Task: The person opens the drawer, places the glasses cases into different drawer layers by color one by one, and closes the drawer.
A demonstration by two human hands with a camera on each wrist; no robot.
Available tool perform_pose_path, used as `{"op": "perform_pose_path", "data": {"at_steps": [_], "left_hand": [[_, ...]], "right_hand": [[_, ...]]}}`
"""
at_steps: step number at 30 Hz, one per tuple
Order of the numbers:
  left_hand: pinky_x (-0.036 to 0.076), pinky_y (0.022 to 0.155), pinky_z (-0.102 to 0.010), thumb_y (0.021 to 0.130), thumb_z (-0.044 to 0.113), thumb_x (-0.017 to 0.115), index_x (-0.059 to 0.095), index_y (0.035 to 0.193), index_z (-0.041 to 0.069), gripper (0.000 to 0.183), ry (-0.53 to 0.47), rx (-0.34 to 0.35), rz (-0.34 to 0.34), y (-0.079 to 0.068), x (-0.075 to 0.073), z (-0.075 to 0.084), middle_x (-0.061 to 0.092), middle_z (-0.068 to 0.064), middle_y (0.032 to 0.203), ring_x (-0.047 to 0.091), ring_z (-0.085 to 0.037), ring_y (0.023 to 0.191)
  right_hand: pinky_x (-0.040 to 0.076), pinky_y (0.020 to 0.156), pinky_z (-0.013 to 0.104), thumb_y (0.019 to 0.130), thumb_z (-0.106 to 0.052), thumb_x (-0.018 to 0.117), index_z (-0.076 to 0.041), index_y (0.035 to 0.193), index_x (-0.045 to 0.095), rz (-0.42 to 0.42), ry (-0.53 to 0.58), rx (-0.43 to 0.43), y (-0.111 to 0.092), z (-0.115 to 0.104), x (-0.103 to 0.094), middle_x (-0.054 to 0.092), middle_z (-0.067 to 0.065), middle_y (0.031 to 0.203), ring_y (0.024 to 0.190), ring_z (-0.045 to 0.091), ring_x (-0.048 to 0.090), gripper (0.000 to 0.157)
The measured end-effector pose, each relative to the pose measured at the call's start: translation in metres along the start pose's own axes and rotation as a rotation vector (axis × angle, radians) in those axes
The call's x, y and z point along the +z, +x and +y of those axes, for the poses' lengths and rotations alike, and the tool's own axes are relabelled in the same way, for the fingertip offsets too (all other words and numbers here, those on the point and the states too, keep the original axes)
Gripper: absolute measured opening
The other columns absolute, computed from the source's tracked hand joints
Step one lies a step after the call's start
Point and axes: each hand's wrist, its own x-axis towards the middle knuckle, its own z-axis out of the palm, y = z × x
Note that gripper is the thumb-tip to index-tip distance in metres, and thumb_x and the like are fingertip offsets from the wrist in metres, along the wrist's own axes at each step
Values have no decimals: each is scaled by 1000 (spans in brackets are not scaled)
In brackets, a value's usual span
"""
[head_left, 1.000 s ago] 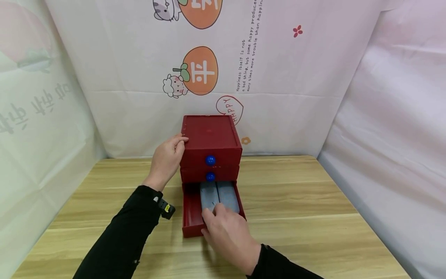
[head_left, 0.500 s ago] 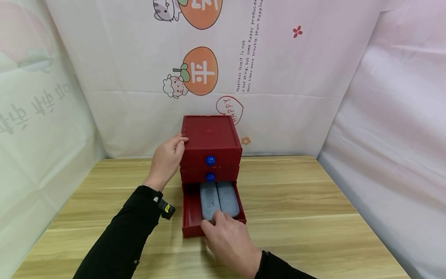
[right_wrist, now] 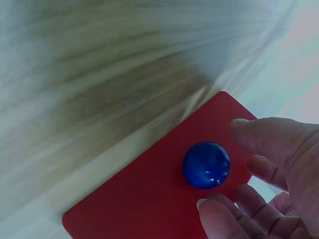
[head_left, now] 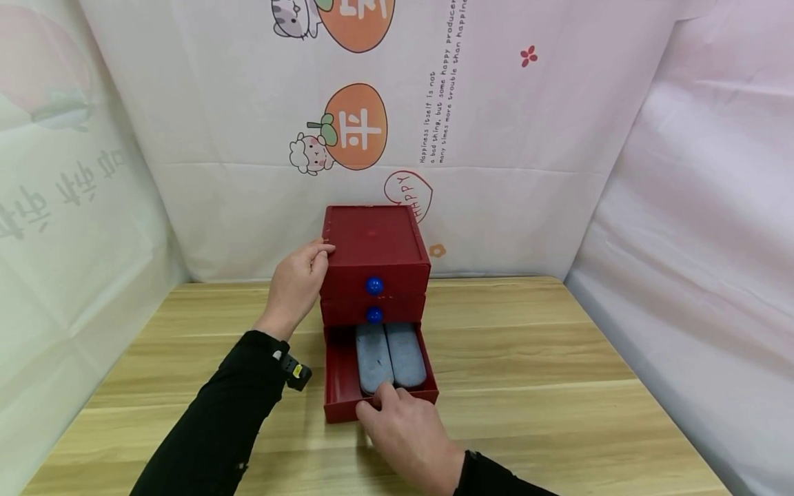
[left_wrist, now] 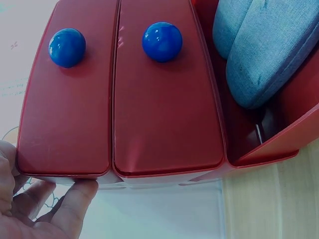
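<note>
A red drawer cabinet (head_left: 375, 238) with blue ball knobs stands on the table, its bottom drawer (head_left: 341, 386) pulled out. Two blue-grey, fabric-covered oblong things with rounded ends, like glasses cases, lie side by side in that drawer: a left one (head_left: 375, 355) and a right one (head_left: 406, 355). My left hand (head_left: 298, 282) holds the cabinet's upper left edge, a finger over the top and the thumb at the side. In front of the bottom drawer is my right hand (head_left: 409, 430); the right wrist view has its thumb and fingers spread around the drawer's knob (right_wrist: 206, 165), apparently without touching.
The upper two drawers, with a top knob (head_left: 374, 286) and a middle knob (head_left: 374, 315), are closed. Behind the wooden table (head_left: 509, 386) hangs a printed white cloth (head_left: 496, 207), with more white cloth on both sides.
My right hand has drawn back from over the oblong things to the drawer's front, uncovering their near ends. The left hand, the cabinet and the drawer have stayed put.
</note>
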Motion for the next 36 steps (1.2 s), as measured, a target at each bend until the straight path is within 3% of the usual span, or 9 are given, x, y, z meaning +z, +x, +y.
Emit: {"op": "perform_pose_path", "data": {"at_steps": [4,8,15,20,24,36], "left_hand": [[31,53,-39,104,35,32,63,130,13,47,-3,1,-2,0,0,0,47,-6,150,52,-22,125],[32,54,-39,104,35,32,63,130,13,47,-2,0,-1,0,0,0,47,-5,150,51,-22,127],[32,53,-39,104,35,32,63,130,13,46,2,-1,-2,0,0,0,47,-6,150,58,-22,111],[32,53,-39,104,35,31,63,131,13,47,0,-2,-5,0,0,0,46,-6,150,47,-21,131],[32,53,-39,104,36,32,63,130,13,47,-1,2,-2,0,0,-1,46,-6,150,51,-21,126],[32,55,-40,104,34,32,63,130,13,46,5,6,3,1,0,-1,47,-5,149,42,-19,136]], "right_hand": [[32,39,20,93,-21,63,-22,96,61,-47,5,-13,-1,0,1,52,0,87,61,9,46,4],[30,38,21,92,-21,65,-22,96,62,-34,-30,-30,-3,0,2,51,0,86,59,9,44,4],[24,36,22,89,-20,68,-22,88,61,-13,-92,-43,-6,0,5,48,0,81,54,9,38,8],[20,36,22,89,-18,68,-22,85,61,-6,-95,-42,-9,-1,8,48,0,79,53,8,34,8],[21,36,22,88,-18,69,-21,86,62,-38,-86,-38,-10,0,8,48,1,80,53,8,34,8],[26,38,22,86,-12,70,-20,82,62,-64,-103,-50,-7,0,9,45,1,78,55,10,35,11]]}}
